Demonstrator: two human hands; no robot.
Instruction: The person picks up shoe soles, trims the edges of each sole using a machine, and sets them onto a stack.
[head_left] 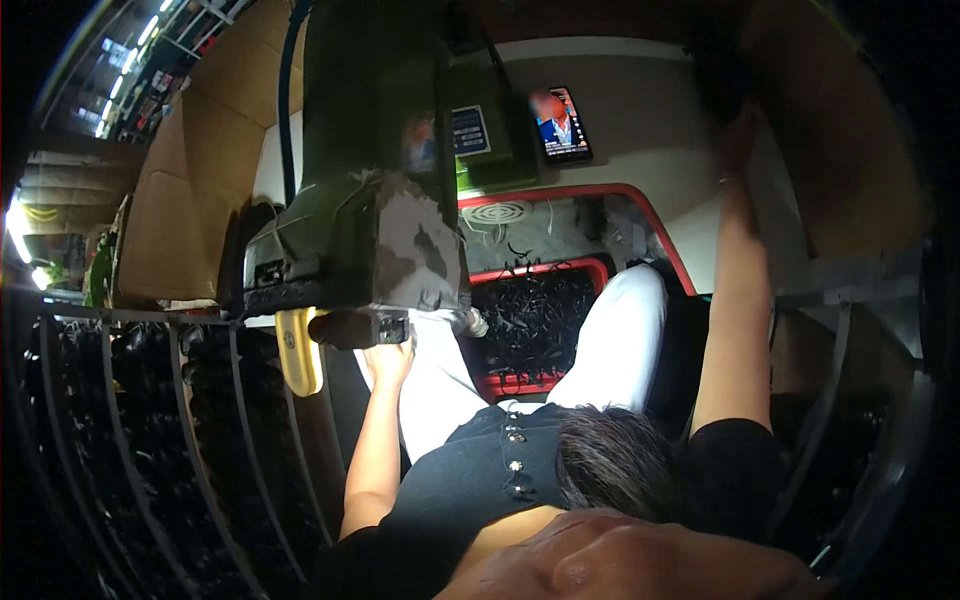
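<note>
My left hand (388, 358) is at the lower front of a green machine (345, 180), just beneath a dark block-shaped part (362, 328). That part hides most of its fingers, so I cannot tell what they hold. A yellow piece (300, 352) hangs from the machine to the left of this hand. My right arm stretches far forward, and my right hand (738, 140) is in deep shadow at the inner side of a cardboard box (850, 130). Its fingers are too dark to make out.
A lit phone (562, 125) lies on the pale tabletop (640, 130). Between my knees, a red-rimmed bin (535, 320) holds many thin black strips. Another cardboard box (180, 200) stands left of the machine. Metal racks (110, 400) with dark contents flank me.
</note>
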